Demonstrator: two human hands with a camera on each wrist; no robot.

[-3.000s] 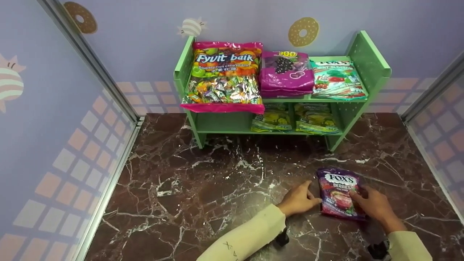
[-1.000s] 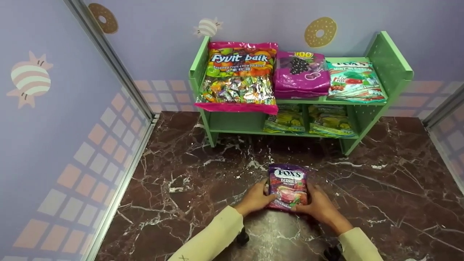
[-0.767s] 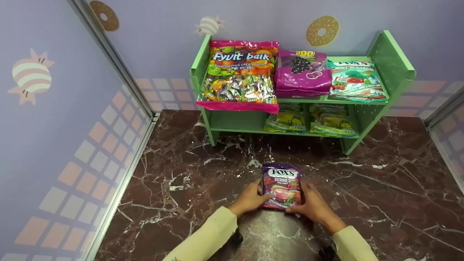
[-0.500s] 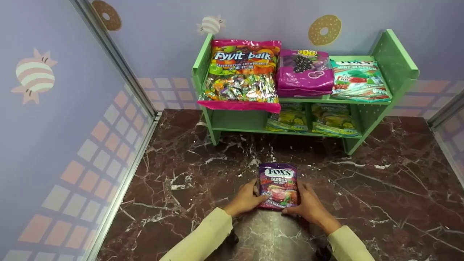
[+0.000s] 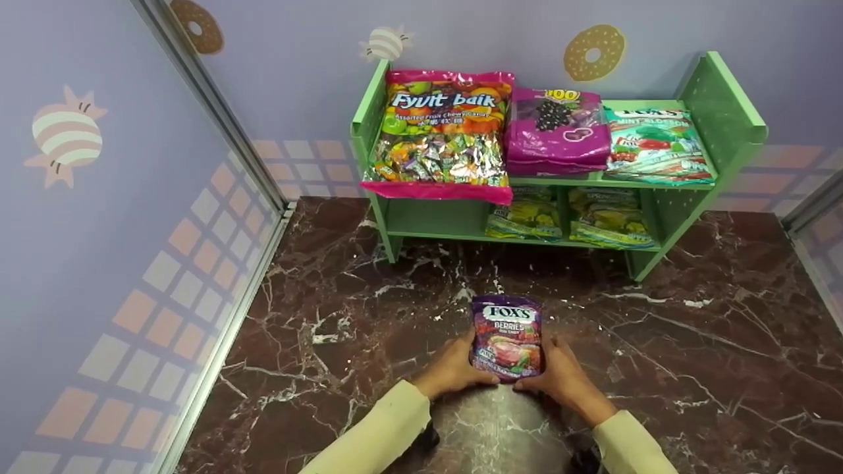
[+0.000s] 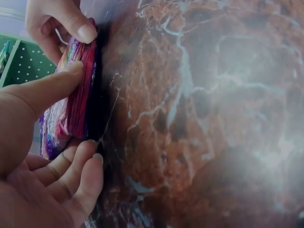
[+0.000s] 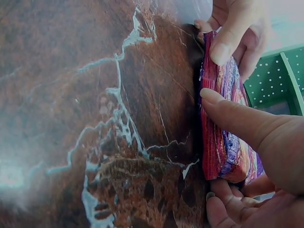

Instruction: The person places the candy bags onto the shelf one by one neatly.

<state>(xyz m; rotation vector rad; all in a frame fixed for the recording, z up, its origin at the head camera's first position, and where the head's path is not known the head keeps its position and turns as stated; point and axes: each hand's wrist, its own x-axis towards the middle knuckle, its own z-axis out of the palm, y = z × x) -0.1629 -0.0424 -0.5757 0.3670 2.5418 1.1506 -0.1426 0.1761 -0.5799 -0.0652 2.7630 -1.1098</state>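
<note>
A purple Fox's Berries candy bag stands just above the marble surface, its printed front facing me. My left hand grips its left side, the thumb along the bottom edge and the fingers beside and behind. On the other side my right hand holds it in mirror fashion, thumb at the bottom edge. In the left wrist view, the crimped end of the bag shows between thumb and fingers. The right wrist view has the right thumb pressed on the same crimped end of the bag. Some fingers are hidden behind it.
Behind stands a green two-tier shelf. Its top holds a Fyuit baik candy bag, a purple blackcurrant bag and a Mint Blossom bag. Yellow bags lie on the lower tier. A patterned wall rises at left.
The berries bag has moved left to below the shelf's middle. My left hand, earlier beside it, has taken hold, and its thumb has slid from the front face to the bottom edge.
</note>
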